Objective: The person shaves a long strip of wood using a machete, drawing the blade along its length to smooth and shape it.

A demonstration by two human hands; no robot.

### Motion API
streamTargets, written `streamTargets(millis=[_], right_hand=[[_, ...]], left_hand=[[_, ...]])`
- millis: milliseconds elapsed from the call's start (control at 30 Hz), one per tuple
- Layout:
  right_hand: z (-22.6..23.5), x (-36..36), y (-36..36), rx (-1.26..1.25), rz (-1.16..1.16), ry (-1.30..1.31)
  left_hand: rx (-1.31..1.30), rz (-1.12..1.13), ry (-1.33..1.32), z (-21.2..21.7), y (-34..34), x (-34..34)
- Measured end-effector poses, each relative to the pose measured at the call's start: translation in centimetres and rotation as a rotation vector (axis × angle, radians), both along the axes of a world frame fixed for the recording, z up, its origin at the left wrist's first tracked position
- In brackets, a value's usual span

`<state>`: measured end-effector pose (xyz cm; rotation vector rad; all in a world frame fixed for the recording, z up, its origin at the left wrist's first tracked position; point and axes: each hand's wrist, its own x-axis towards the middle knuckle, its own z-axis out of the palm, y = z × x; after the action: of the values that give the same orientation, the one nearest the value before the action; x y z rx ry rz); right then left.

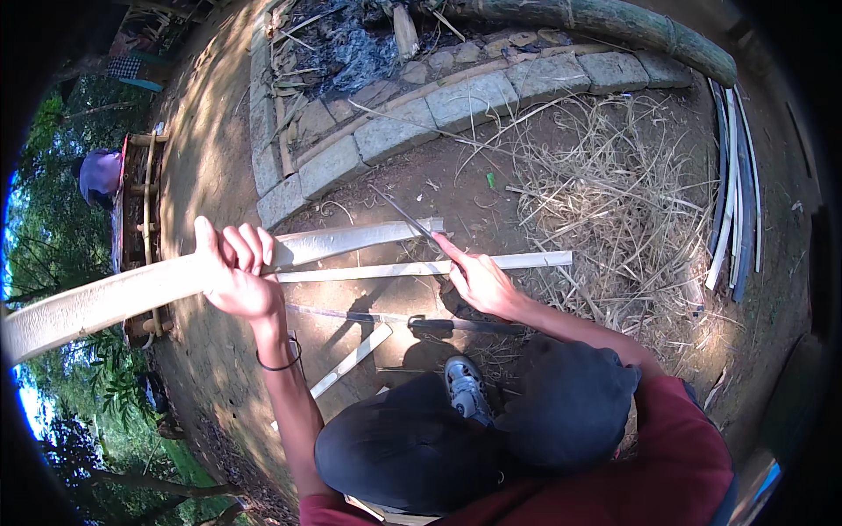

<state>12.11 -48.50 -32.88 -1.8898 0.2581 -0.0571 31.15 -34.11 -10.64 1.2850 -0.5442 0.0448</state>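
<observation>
My left hand [235, 273] grips a long pale split bamboo slat [105, 298] that runs from the left edge to the middle. My right hand [478, 279] holds a thin knife blade [402, 210] with its edge set against the slat's far end [386, 233]. A second narrow bamboo strip [517, 260] lies on the dirt just under my right hand. My dark trousers and grey shoe [465, 386] are below.
A long knife with a dark handle [443, 324] and a short bamboo piece [351, 359] lie on the ground. Dry straw [623, 193] is heaped to the right, beside stacked strips [732, 193]. A stone-edged ash pit [421, 114] lies ahead.
</observation>
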Motion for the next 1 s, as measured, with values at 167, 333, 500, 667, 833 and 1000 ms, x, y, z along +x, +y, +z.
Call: streamTargets(millis=[167, 333, 500, 667, 833, 1000], right_hand=[[-0.8, 1.6, 2.2, -0.008, 0.046, 0.075], [-4.5, 2.6, 1.8, 0.001, 0.005, 0.264], [-1.2, 3.3, 2.0, -0.011, -0.058, 0.069], [-7.0, 2.5, 2.0, -0.010, -0.077, 0.241], [-5.7, 2.4, 1.9, 0.098, -0.104, 0.047], [-6.5, 1.9, 4.5, -0.089, -0.199, -0.019]], left_hand=[[0.047, 0.072, 0.002, 0.8, 2.5, 0.1], [0.008, 0.211, 0.065, 0.6, 2.4, -0.2], [0.083, 0.157, -0.031, 0.7, 3.0, -1.0], [0.094, 0.098, -0.054, 0.9, 3.5, -2.1], [0.097, 0.062, -0.088, 0.6, 3.4, -2.6], [0.097, 0.094, -0.110, 0.5, 3.2, -2.5]])
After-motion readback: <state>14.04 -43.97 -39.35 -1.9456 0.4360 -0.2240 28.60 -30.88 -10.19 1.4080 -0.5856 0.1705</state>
